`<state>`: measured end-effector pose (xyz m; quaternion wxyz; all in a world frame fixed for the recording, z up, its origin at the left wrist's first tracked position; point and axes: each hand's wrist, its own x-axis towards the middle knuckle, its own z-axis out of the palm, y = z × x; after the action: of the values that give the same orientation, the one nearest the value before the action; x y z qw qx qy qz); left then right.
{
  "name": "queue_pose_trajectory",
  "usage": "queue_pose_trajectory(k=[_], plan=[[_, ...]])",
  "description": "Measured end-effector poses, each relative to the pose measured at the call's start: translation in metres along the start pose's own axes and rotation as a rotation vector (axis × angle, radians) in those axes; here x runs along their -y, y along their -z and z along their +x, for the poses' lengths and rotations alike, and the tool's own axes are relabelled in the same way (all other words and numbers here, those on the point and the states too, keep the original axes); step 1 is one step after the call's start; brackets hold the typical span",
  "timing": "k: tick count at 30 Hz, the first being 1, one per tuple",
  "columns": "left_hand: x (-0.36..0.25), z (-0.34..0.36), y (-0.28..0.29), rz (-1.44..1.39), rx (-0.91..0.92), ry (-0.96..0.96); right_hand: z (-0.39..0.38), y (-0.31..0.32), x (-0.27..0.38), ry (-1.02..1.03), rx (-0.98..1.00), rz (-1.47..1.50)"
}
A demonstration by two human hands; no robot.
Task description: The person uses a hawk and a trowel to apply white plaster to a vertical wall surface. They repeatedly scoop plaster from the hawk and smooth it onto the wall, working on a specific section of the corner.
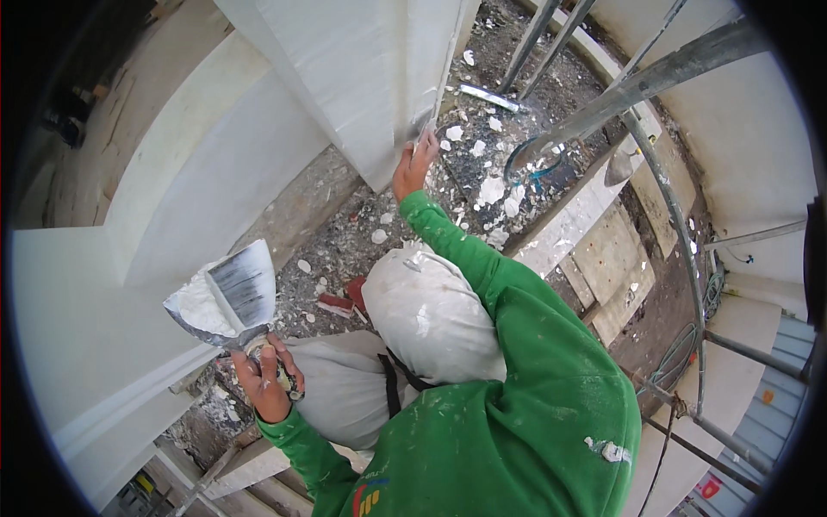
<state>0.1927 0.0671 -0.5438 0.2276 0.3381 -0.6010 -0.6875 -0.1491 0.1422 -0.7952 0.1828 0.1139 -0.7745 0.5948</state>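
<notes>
The left hand (269,388), near left, grips a broad scraper (247,289) bearing white paste (202,306); the right hand (413,164) is at the far white pillar's (366,86) edge, its fingers' hold unclear. A colourful logo (367,498) marks the green top (543,405).

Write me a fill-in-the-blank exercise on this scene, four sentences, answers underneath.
1. The left hand grips the putty knife by its ____.
2. A heap of plaster sits on the putty knife's ____.
3. The right hand is at the edge of a pillar coloured ____.
4. The person's sweatshirt is coloured ____.

Missing words: handle; blade; white; green.
</notes>
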Motion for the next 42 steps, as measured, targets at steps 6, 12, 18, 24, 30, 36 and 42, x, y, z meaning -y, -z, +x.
queue_pose_trajectory(k=[6, 12, 18, 24, 30, 36, 42], plan=[[-0.001, 0.000, 0.002, 0.003, 0.004, -0.017, -0.034, 0.035, 0.019, 0.002, 0.177, 0.021], [0.004, 0.003, 0.004, -0.023, 0.005, -0.006, 0.015, 0.004, 0.034, 0.043, -0.054, 0.000], [0.002, 0.001, 0.004, 0.026, -0.008, -0.010, -0.017, 0.030, 0.032, 0.085, 0.097, -0.037], [0.002, 0.005, 0.000, -0.007, 0.016, -0.013, 0.018, 0.016, 0.032, 0.016, -0.043, -0.020], [0.006, 0.002, -0.005, -0.148, 0.193, 0.004, -0.017, 0.062, 0.083, -0.027, 0.192, 0.117], [0.006, 0.016, -0.039, -0.721, 0.738, 0.346, 0.009, 0.173, 0.188, -0.057, 0.500, 0.494], [-0.026, 0.048, -0.062, -0.803, 1.116, 0.459, 0.033, 0.187, 0.260, 0.525, 0.771, 0.416]])
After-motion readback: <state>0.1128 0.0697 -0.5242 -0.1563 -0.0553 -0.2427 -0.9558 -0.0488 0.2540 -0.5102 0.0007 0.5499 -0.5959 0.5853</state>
